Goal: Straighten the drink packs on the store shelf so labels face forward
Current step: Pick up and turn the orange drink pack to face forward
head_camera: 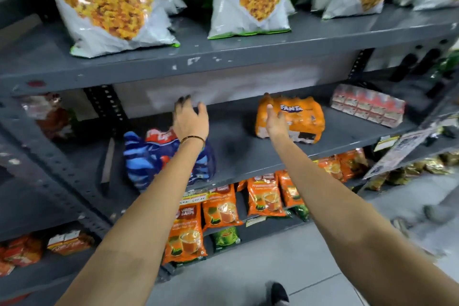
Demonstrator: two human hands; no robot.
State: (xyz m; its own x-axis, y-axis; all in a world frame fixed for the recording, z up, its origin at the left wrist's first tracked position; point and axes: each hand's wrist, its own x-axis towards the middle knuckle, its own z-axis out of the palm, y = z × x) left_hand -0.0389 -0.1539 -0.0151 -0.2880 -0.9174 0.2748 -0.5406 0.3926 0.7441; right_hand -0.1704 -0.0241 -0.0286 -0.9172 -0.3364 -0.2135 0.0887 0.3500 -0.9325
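Note:
An orange Fanta drink pack (301,117) lies on the grey middle shelf (243,154), its label facing forward and slightly up. A blue and red drink pack (149,159) sits nearer the shelf's front left, crumpled and turned askew. My right hand (275,122) rests flat against the orange pack's left side with fingers apart, not closed around it. My left hand (190,119) hovers just behind and above the blue pack, fingers spread, holding nothing; my forearm hides part of that pack.
A red and white carton multipack (367,105) stands at the shelf's back right. Large snack bags (111,5) fill the shelf above. Orange tea pouches (221,206) line the shelf below. A perforated steel upright (106,109) stands left of the blue pack.

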